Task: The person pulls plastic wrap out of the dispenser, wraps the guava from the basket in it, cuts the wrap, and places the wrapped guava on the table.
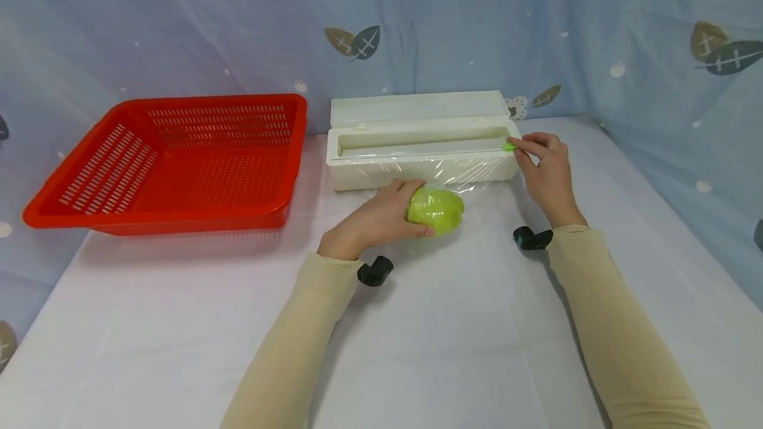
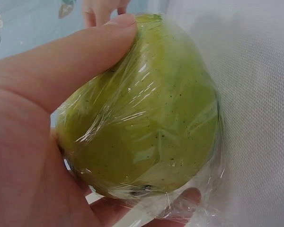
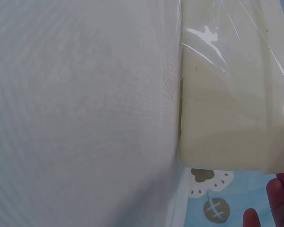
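Observation:
My left hand (image 1: 390, 214) grips a green pear-shaped fruit (image 1: 436, 210) wrapped in cling film. In the left wrist view, the thumb lies over the top of the fruit (image 2: 156, 113) and fingertips show beneath it. Clear cling film (image 1: 456, 174) stretches from the fruit to a white cling film dispenser (image 1: 357, 176), whose lid (image 1: 417, 108) stands raised. At the dispenser's right end, my right hand (image 1: 548, 174) pinches a small bright green slider (image 1: 508, 146). In the right wrist view only some of its fingers (image 3: 277, 196) show, beside the box end (image 3: 232, 132).
A red plastic basket (image 1: 286, 204) with slotted walls stands at the left. White cloth (image 1: 447, 349) covers the table, and a blue patterned curtain (image 1: 447, 32) hangs behind it. Small black wrist devices (image 1: 375, 271) sit at both cuffs.

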